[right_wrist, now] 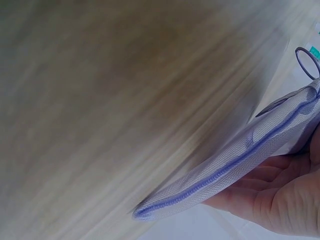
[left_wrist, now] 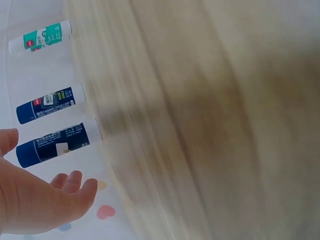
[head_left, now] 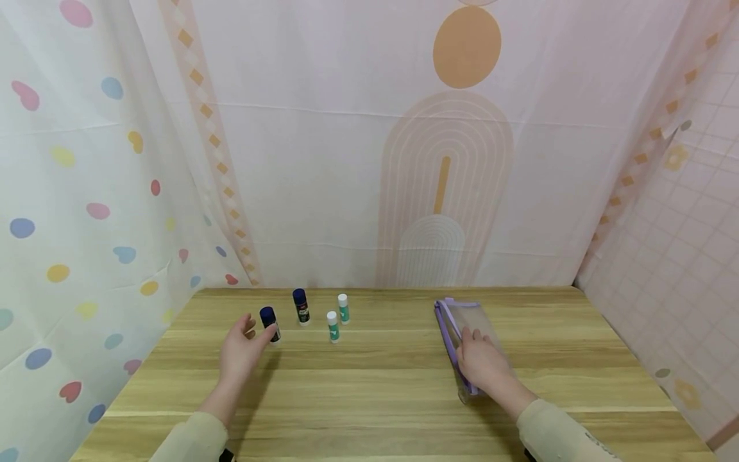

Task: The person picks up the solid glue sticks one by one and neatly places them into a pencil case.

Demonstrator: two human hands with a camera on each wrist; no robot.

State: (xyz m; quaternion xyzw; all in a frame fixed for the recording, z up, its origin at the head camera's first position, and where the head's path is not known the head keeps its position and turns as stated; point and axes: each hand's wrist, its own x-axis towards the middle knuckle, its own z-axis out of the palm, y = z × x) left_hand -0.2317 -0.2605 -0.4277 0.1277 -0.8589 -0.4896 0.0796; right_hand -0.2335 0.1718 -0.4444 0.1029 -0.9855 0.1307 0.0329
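Two dark blue glue sticks (head_left: 301,307) and two green-and-white glue sticks (head_left: 333,327) stand upright on the counter (head_left: 369,398). One purple-trimmed mesh pouch (head_left: 472,316) lies to their right. The left hand (head_left: 239,350) reaches forward beside the nearer blue stick, fingers parted and loosely bent, unclenched. The right hand (head_left: 486,362) reaches over the pouch, fingers against it; whether they grip cannot be told.
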